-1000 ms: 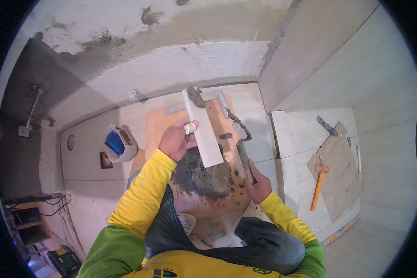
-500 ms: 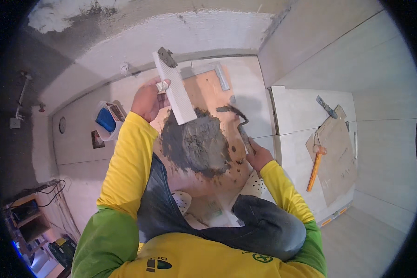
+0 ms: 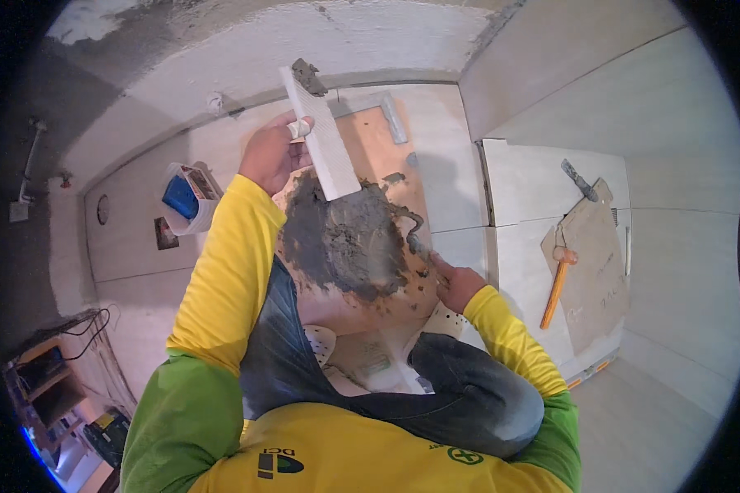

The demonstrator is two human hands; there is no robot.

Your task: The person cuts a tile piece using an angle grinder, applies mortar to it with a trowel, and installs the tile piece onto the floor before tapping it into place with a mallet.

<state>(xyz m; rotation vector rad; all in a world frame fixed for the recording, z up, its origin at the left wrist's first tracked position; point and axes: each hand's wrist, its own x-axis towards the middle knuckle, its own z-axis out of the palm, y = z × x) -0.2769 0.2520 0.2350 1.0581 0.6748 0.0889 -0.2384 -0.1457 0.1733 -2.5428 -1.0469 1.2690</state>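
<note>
My left hand [image 3: 273, 156] grips a narrow white tile strip [image 3: 329, 146], tilted, its ridged face turned up. A lump of grey mortar [image 3: 309, 77] clings to the strip's far end. Below its near end lies a wide heap of wet mortar [image 3: 349, 242] on an orange-brown board [image 3: 368, 135]. My right hand [image 3: 460, 284] is closed round the handle of a trowel [image 3: 418, 241] with a bent neck. The trowel's mortar-smeared blade is at the heap's right edge; how deep it sits I cannot tell.
A grey metal tool [image 3: 393, 119] rests on the board's far edge. To the left stands a white tub [image 3: 193, 199] holding a blue item. On the right, a hammer [image 3: 558, 287] and a scraper [image 3: 580, 180] lie by a cardboard sheet [image 3: 592, 271]. My shoes flank the board's near edge.
The trowel has moved nearer me and slightly left, toward the heap's right edge. My left hand still holds the tile strip over the mortar; the whole view has shifted slightly.
</note>
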